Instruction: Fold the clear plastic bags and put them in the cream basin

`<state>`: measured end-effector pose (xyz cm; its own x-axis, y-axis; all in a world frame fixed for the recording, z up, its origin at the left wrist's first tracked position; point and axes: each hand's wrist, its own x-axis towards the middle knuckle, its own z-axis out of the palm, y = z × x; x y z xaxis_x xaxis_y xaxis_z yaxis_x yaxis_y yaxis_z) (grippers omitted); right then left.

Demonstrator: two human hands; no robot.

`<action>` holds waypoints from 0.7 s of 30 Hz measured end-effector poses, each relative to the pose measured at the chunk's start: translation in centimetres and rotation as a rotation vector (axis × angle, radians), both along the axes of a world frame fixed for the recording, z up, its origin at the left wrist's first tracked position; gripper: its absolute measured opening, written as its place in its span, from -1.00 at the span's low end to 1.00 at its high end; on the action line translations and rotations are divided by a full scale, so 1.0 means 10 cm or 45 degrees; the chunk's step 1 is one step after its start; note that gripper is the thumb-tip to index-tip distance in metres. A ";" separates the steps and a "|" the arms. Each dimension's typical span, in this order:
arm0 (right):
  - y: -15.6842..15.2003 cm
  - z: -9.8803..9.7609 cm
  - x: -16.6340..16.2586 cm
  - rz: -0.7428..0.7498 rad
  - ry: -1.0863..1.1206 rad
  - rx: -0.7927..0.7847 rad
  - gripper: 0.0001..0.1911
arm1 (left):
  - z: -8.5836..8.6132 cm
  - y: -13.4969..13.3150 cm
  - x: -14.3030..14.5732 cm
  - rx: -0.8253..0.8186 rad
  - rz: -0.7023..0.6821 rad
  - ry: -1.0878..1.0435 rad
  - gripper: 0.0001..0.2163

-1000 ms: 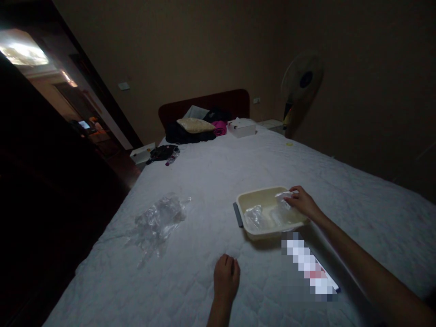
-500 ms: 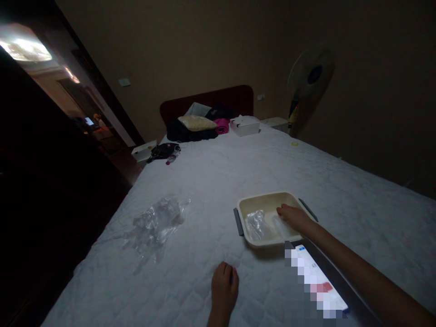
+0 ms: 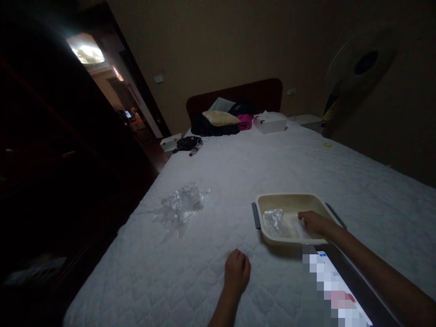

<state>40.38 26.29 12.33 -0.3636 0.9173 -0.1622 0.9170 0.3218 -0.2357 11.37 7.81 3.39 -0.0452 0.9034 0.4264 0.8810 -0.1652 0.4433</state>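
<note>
A cream rectangular tray (image 3: 289, 200) with dark side handles lies on the white quilted bed (image 3: 238, 177). Inside it sit clear plastic bags (image 3: 272, 220). My right hand (image 3: 315, 222) reaches into the tray, fingers curled down onto a plastic bag at its near right side. My left hand (image 3: 237, 271) rests on the quilt in front of the tray, fingers curled in a loose fist, with nothing visible in it. A loose heap of clear plastic bags (image 3: 180, 206) lies on the quilt to the left.
A lit screen device (image 3: 335, 288) lies by my right forearm. At the headboard end are a pillow (image 3: 220, 118), dark and pink clothes, a white box (image 3: 270, 123) and a small dark bag (image 3: 186, 143). A standing fan (image 3: 361, 72) is at right. The bed's left edge drops into darkness.
My right hand moved from the tray's far right rim down into the tray onto the plastic. The view shifted left, so everything sits further right. The left hand stayed put.
</note>
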 end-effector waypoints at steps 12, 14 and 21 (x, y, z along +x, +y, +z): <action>-1.14 0.47 -1.67 0.461 0.726 0.595 -0.68 | 0.24 -0.25 -0.34 0.033 0.080 -0.007 -0.88; -1.37 0.19 -2.11 0.482 0.774 0.539 -0.67 | 0.32 -0.33 -0.64 0.035 0.115 0.006 -0.88; -1.91 -0.99 -3.01 0.389 0.635 0.633 -0.61 | 0.56 -0.22 -1.80 0.010 0.511 -0.048 -0.83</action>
<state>10.23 7.24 2.40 -0.5343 0.6867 0.4929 0.5935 0.7200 -0.3596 -6.61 5.56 9.00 -0.4097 0.8076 0.4242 0.8592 0.1854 0.4769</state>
